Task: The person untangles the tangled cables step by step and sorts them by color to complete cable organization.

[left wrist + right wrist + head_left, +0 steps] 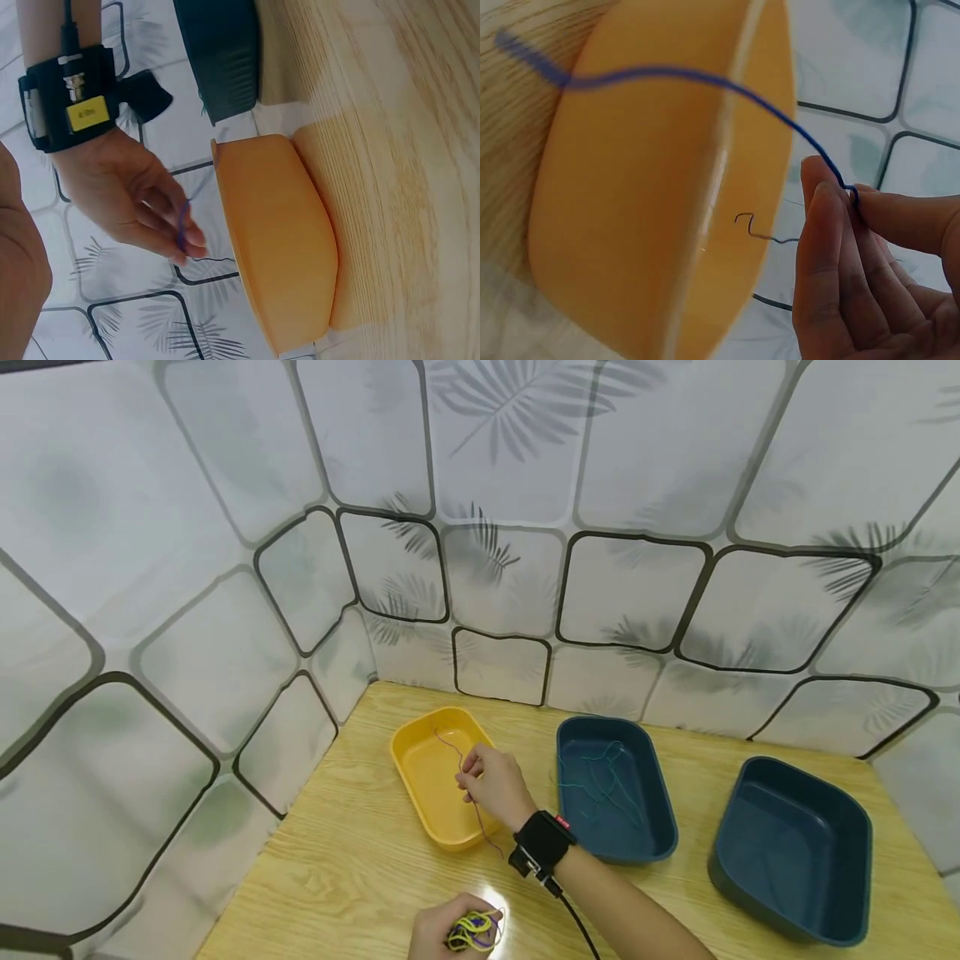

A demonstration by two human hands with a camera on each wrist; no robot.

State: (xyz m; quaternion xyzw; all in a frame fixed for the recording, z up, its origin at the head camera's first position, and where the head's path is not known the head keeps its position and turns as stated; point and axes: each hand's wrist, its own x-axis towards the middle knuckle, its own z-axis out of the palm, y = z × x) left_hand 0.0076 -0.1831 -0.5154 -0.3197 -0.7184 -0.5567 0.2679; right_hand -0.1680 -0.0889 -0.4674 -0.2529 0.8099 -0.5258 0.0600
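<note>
Over the yellow tub [420, 774], my right hand [495, 783] pinches a thin blue-purple string [690, 73] between thumb and fingertips. One end of the string trails toward me past the tub's near rim; the other end reaches over the tub's inside. Low in the head view, my left hand [438, 928] grips a tangled bundle of yellow and purple strings [474, 932]. In the left wrist view only a blurred part of that hand shows at the left edge, and its bundle is out of sight there.
A dark blue tub [660, 793] right of the yellow one holds several green strings [600, 787]. Farther right stands a second, deeper dark tub [787, 843]. The wooden table [315, 877] meets a patterned wall behind. A cable [577, 922] hangs from my right wrist strap [542, 843].
</note>
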